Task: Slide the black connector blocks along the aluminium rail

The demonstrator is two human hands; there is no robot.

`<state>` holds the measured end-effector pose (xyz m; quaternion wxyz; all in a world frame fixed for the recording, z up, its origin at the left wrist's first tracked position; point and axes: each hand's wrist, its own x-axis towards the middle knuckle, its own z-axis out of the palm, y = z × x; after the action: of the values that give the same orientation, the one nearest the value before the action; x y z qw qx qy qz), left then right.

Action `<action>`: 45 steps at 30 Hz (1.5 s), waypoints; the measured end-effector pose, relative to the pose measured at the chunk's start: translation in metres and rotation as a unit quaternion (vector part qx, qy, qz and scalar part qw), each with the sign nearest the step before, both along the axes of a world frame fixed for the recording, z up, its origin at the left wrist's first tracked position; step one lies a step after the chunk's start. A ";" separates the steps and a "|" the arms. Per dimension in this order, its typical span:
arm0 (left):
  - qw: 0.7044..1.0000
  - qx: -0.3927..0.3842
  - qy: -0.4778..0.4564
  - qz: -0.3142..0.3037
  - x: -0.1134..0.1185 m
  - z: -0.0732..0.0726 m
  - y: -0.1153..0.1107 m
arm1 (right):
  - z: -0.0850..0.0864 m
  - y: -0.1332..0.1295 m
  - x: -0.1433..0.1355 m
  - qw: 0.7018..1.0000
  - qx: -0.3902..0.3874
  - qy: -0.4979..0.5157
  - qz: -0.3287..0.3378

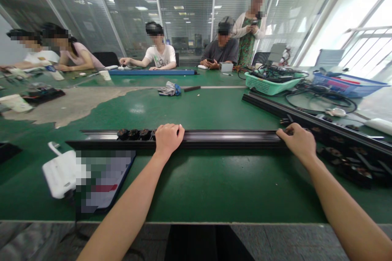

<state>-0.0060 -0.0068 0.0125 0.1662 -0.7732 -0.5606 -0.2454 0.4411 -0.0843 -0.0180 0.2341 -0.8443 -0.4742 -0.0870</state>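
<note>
A long black metal channel (226,138) lies crosswise on the green table in front of me. Several small black round parts (134,134) sit in a row inside its left half. My left hand (169,140) is closed over the channel, just right of these parts and partly covering the row. At the channel's right end, my right hand (298,140) has its fingers curled in a pinch. Whatever it grips is mostly hidden behind the fingers and thumb.
Another black channel (275,108) slants across the right side, near loose black parts (352,169). A phone (107,187) and a white device (63,173) lie front left. Behind are a green basket (272,85), a blue basket (349,83) and several people.
</note>
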 end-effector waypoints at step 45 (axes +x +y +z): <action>1.000 0.005 0.001 0.002 0.001 -0.002 0.002 | -0.003 -0.005 0.025 0.997 -0.050 -0.035 -0.043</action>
<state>-0.0053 -0.0051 0.0108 0.1717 -0.7713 -0.5608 -0.2471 0.4664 -0.0890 -0.0205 0.1707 -0.8710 -0.4490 -0.1027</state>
